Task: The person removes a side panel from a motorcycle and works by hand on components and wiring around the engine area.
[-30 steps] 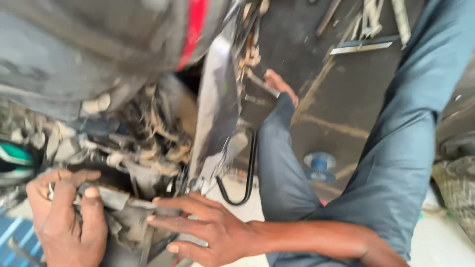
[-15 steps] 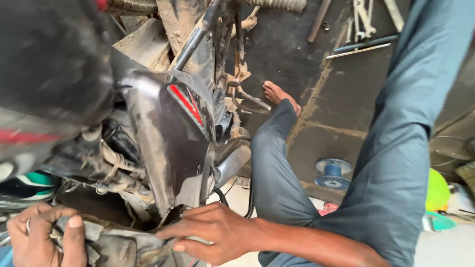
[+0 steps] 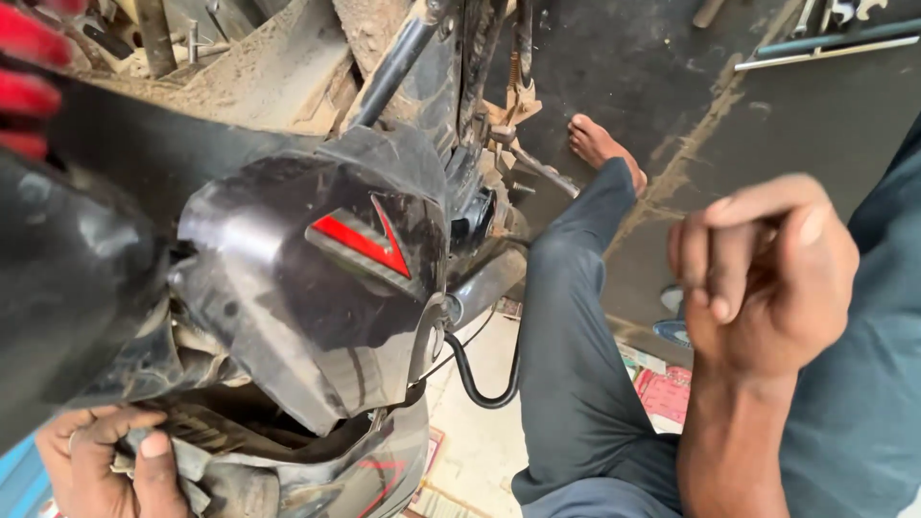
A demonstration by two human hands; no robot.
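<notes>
Head view: left hand (image 3: 110, 460) low at the bottom-left corner, fingers wrapped tight on a grey, grimy part (image 3: 216, 475) beneath the black side panel (image 3: 317, 288) of the motorcycle. Right hand (image 3: 763, 273) lifted well clear of the bike, over the trouser leg (image 3: 585, 384), fingers curled loosely together, gripping nothing visible. Bare foot (image 3: 604, 144) on the dark floor (image 3: 767, 125) beyond.

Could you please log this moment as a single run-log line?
left hand: grips grey part under black panel | right hand: raised, curled, off the bike, contents unclear | hose: hangs loose
</notes>
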